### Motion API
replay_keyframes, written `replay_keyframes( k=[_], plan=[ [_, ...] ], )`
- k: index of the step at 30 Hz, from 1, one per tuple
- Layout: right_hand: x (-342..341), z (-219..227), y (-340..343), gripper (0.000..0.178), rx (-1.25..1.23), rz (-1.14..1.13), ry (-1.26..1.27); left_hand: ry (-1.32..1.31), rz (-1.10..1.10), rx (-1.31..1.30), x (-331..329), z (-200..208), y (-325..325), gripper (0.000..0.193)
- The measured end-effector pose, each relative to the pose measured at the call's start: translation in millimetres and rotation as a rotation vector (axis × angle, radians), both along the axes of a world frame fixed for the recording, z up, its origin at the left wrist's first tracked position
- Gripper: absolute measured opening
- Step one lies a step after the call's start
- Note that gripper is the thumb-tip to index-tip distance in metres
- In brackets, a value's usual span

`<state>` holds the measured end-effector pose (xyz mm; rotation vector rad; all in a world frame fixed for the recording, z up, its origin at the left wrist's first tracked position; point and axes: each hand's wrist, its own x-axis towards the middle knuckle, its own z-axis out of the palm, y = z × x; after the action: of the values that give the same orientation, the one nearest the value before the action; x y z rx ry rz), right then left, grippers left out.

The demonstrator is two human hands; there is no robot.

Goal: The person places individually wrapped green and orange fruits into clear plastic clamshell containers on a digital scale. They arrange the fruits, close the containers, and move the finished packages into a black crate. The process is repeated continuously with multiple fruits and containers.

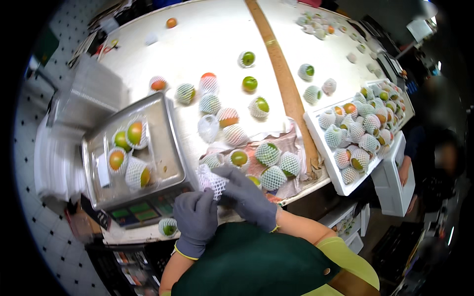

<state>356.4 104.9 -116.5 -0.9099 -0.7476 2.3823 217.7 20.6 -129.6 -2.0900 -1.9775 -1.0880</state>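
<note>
Both my hands wear grey gloves and meet over a white foam net sleeve just right of the scale. My left hand has its fingers closed on the sleeve's lower edge. From the other side my right hand grips it, with the fingers partly hidden; whether a fruit is inside, I cannot tell. On the steel scale pan lies a clear plastic tray with several green-orange tomatoes in foam nets. Beyond my right hand, netted tomatoes rest on a pinkish cloth.
A white foam box full of netted tomatoes stands at the right. Stacked clear trays rise at the left. More tomatoes, some netted, are scattered over the white table, which a brown strip crosses. A co-worker's hand shows at far right.
</note>
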Motion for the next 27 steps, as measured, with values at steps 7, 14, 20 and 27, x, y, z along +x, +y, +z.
replay_keyframes(
  k=[7, 14, 20, 27],
  plan=[
    [31, -19, 22, 0.045, -0.199, 0.029, 0.115, 0.227, -0.188, -0.028, 19, -1, 25, 0.028],
    [53, -19, 70, 0.040, -0.130, -0.134, 0.184, -0.285, -0.330, -0.244, 35, 3, 60, 0.034],
    [114, -61, 167, 0.042, -0.117, -0.552, 0.486, -0.305, -0.408, -0.454, 40, -5, 59, 0.033],
    [148, -2, 173, 0.037, 0.981, -0.382, -0.849, -0.305, -0.432, -0.465, 44, -12, 54, 0.032]
  ],
)
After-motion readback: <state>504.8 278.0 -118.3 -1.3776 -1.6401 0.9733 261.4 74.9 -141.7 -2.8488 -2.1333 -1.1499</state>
